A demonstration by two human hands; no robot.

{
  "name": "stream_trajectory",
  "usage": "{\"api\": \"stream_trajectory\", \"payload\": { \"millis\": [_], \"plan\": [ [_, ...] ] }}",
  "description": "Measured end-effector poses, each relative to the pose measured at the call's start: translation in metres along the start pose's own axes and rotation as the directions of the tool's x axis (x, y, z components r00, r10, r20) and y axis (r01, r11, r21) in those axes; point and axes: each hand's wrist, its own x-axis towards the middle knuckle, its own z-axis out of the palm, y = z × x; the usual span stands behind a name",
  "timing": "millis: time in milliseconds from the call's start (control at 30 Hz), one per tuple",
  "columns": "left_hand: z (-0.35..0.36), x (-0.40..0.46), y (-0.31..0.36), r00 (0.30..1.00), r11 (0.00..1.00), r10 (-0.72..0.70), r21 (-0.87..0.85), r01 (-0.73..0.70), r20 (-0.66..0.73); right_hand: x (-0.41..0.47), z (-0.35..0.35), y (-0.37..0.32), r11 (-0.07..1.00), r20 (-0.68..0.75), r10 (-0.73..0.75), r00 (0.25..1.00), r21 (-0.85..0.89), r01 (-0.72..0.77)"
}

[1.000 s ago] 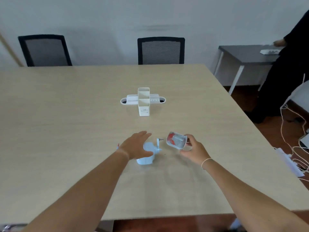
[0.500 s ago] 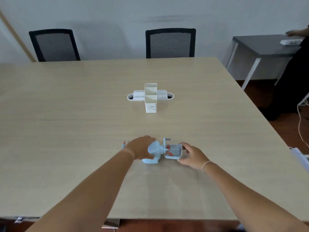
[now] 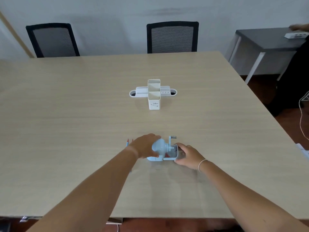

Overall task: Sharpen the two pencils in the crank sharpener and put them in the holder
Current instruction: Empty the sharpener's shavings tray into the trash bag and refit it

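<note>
Two hands meet around a pale blue crank sharpener [image 3: 158,152] near the front of the bench [image 3: 66,114]: the left hand [image 3: 143,148] curls over its rounded body, grasping it, while the right hand [image 3: 187,156] pinches the clear shavings drawer [image 3: 172,154] at the sharpener's right end, red shavings showing inside. The crank handle [image 3: 172,138] stands up just beyond the right hand's fingertips. Just left of the left hand's wrist, the tips of the two pencils [image 3: 127,142] poke out, lying on the bench; the rest is hidden by the forearm. Well beyond both hands stands the white pencil holder [image 3: 154,97], its tall compartments upright. Farther off, two black mesh chairs [image 3: 172,37] face the bench.
</note>
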Motion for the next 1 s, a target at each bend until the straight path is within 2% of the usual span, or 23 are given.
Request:
{"api": "stream_trajectory", "payload": {
  "millis": [200,500,767,1000],
  "plan": [
    [0.000,0.001,-0.001,1.000,1.000,0.002,-0.024,-0.002,0.004,0.005,0.003,0.001,1.000,0.020,0.000,1.000,0.015,0.000],
    [0.002,-0.002,0.001,1.000,0.998,0.020,-0.053,-0.020,-0.004,0.010,0.014,0.001,0.996,0.017,-0.093,0.996,0.002,0.093],
    [0.004,-0.005,0.003,1.000,0.997,0.023,-0.070,-0.023,0.004,0.020,0.036,-0.016,0.995,0.006,-0.001,1.000,0.100,0.001],
    [0.005,-0.004,0.005,1.000,0.997,0.027,-0.071,-0.027,0.001,0.018,0.037,-0.016,0.999,-0.017,0.027,0.999,0.025,-0.027]
  ]
}}
